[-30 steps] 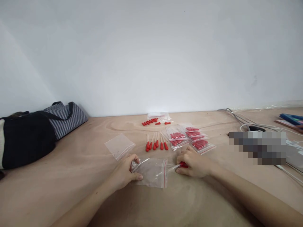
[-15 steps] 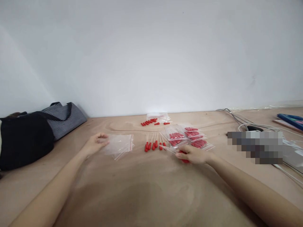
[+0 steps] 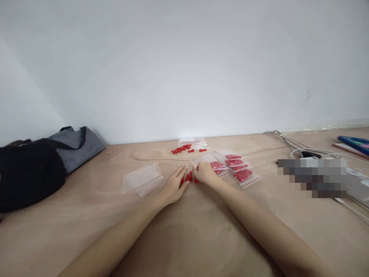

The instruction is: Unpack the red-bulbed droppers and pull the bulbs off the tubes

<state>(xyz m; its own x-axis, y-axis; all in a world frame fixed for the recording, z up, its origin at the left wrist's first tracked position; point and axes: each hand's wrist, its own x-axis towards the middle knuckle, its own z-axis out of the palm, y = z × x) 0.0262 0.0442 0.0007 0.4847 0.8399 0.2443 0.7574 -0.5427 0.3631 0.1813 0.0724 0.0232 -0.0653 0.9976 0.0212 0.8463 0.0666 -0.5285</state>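
Note:
Several droppers (image 3: 188, 176) with red rubber bulbs and thin clear stems lie in a row mid-table, bulbs toward me. My left hand (image 3: 174, 187) rests over the row's left side, fingers stretched out and touching the droppers. At the row's right end, my right hand (image 3: 204, 173) is curled closed around droppers; a red bulb shows beneath it, the rest is hidden by the fingers. Left of the row lie flat clear zip bags (image 3: 141, 179) with a red seal line. To the right, filled zip bags (image 3: 242, 175) of red-bulbed droppers overlap one another.
Near the wall lie more loose droppers (image 3: 181, 148) beside a clear bag (image 3: 191, 141). A black bag (image 3: 31, 173) and a striped bag (image 3: 83, 148) stand at the left. Cables (image 3: 284, 142), a blurred-out patch and a blue object (image 3: 353, 144) occupy the right.
My left hand has left the flat zip bags and moved right onto the dropper row. My right hand has brought its droppers left and up to the row's right end.

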